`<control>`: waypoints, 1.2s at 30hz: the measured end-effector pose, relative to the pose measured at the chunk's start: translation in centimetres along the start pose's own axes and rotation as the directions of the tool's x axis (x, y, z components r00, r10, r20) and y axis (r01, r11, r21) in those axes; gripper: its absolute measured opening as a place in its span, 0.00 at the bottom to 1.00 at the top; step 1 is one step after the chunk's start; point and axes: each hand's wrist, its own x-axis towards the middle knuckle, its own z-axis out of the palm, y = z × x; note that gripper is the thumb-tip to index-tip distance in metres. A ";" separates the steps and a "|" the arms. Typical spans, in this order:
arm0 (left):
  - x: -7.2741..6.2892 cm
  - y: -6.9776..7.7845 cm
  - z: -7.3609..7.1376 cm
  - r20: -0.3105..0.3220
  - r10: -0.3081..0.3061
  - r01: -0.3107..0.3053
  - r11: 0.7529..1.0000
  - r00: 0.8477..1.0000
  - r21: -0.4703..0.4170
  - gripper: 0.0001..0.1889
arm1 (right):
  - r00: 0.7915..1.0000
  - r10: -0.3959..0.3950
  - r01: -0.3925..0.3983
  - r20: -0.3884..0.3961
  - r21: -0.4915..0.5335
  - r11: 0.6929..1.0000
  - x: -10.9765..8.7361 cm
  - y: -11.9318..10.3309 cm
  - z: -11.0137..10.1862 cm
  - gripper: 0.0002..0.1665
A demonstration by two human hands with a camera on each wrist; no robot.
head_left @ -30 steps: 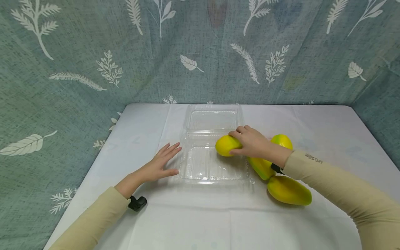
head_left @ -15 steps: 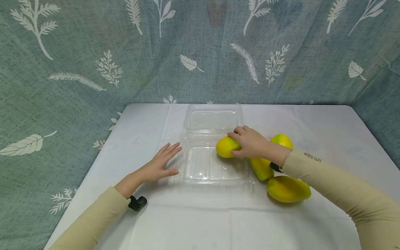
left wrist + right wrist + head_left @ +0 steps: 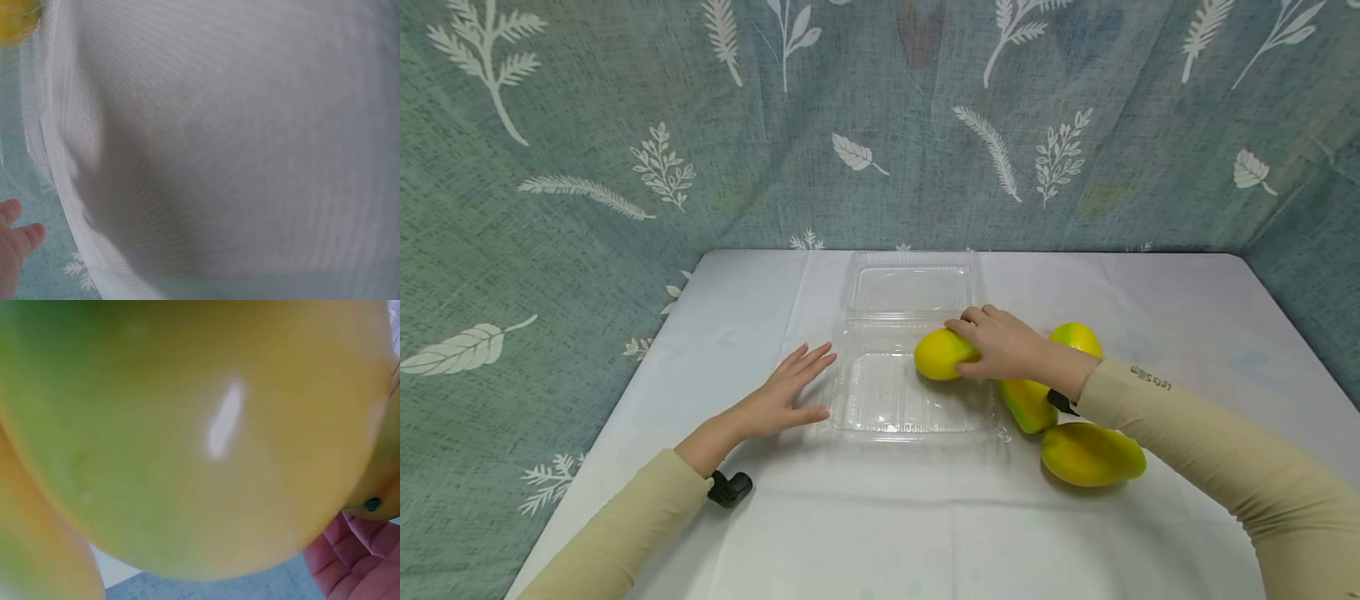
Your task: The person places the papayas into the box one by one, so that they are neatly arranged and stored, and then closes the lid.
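Note:
My right hand (image 3: 1006, 343) grips a yellow mango (image 3: 942, 355) over the right part of a clear plastic clamshell container (image 3: 880, 392). In the right wrist view, my fingers (image 3: 331, 550) curl by that mango (image 3: 382, 475), whose dark green stem end shows. My left hand (image 3: 782, 392) holds nothing; its fingers spread beside the container's left edge. Only a few of its fingertips (image 3: 28, 236) appear in the left wrist view. The container lies with its lid (image 3: 913, 287) folded back, away from me.
Three more yellow-green mangoes lie right of the container: a front mango (image 3: 1093, 454), a middle mango (image 3: 1028, 406) partly under my right wrist, and a back mango (image 3: 1077, 337) behind it. A white cloth covers the table (image 3: 850, 542). A leaf-patterned curtain (image 3: 880, 125) hangs behind.
The held mango has dipped very slightly over the container, still in my right hand. The front mango has shifted a touch. My left hand stays in place.

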 end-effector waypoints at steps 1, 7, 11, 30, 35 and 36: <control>0.0 0.0 0.0 0.000 0.001 -0.001 1.000 1.000 0.000 0.40 | 1.000 -0.001 0.001 0.002 0.002 1.000 0.0 0.0 0.0 0.38; 0.0 0.0 0.0 -0.009 0.004 -0.004 1.000 1.000 0.002 0.40 | 1.000 -0.004 0.004 0.004 0.023 1.000 -0.3 0.1 -0.1 0.38; 0.0 0.0 0.0 -0.006 0.000 0.000 1.000 1.000 0.002 0.40 | 1.000 -0.004 0.003 0.008 0.047 0.999 -0.6 0.3 -0.4 0.39; 0.0 -0.1 0.0 -0.006 0.008 -0.008 1.000 1.000 -0.010 0.41 | 1.000 0.005 -0.005 0.007 0.071 0.997 -2.0 0.5 -1.4 0.40; 0.0 0.0 0.0 -0.004 0.002 -0.003 1.000 1.000 -0.003 0.41 | 0.999 0.011 -0.008 -0.032 0.078 0.997 -2.7 0.8 -2.1 0.40; 0.0 0.0 0.0 -0.003 0.000 0.000 1.000 1.000 -0.002 0.41 | 0.999 0.015 -0.012 -0.040 0.081 0.997 -2.9 0.9 -2.4 0.39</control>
